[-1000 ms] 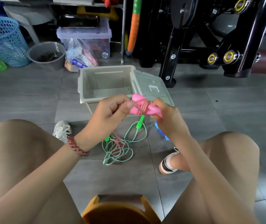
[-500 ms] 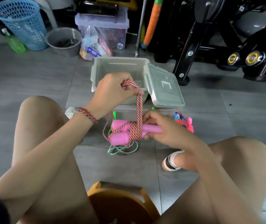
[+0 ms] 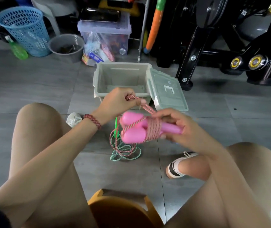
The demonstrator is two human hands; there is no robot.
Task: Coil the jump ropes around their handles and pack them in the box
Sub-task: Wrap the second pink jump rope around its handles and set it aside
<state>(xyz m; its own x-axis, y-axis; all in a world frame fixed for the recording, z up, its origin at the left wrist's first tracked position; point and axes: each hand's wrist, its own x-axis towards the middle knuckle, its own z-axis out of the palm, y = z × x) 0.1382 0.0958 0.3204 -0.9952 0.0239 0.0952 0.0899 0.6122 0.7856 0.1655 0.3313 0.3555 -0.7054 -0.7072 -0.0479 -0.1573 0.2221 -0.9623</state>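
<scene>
My right hand (image 3: 179, 127) grips the thin ends of two pink handles (image 3: 133, 129) held side by side, with several turns of pink-and-white rope (image 3: 152, 128) wound around their middle. My left hand (image 3: 120, 101) is closed on a loop of that rope, pulled up and to the left of the handles. More pink rope hangs down to the floor and lies mixed with a green jump rope (image 3: 124, 152), whose green handle (image 3: 116, 129) shows behind the pink ones. The grey box (image 3: 98, 83) stands open and empty beyond my hands, its lid (image 3: 166, 91) hanging open on the right.
Black gym machine frames (image 3: 222, 46) stand at the back right. A blue basket (image 3: 24, 28), grey bucket (image 3: 67, 46) and a clear storage bin (image 3: 105, 35) line the back left. My knees flank the ropes, an orange stool (image 3: 123, 209) is under me.
The handles have risen from low over the floor and tilted. My left hand has come down closer to them with the rope loop. The blue and red bundle by my right hand is hidden now.
</scene>
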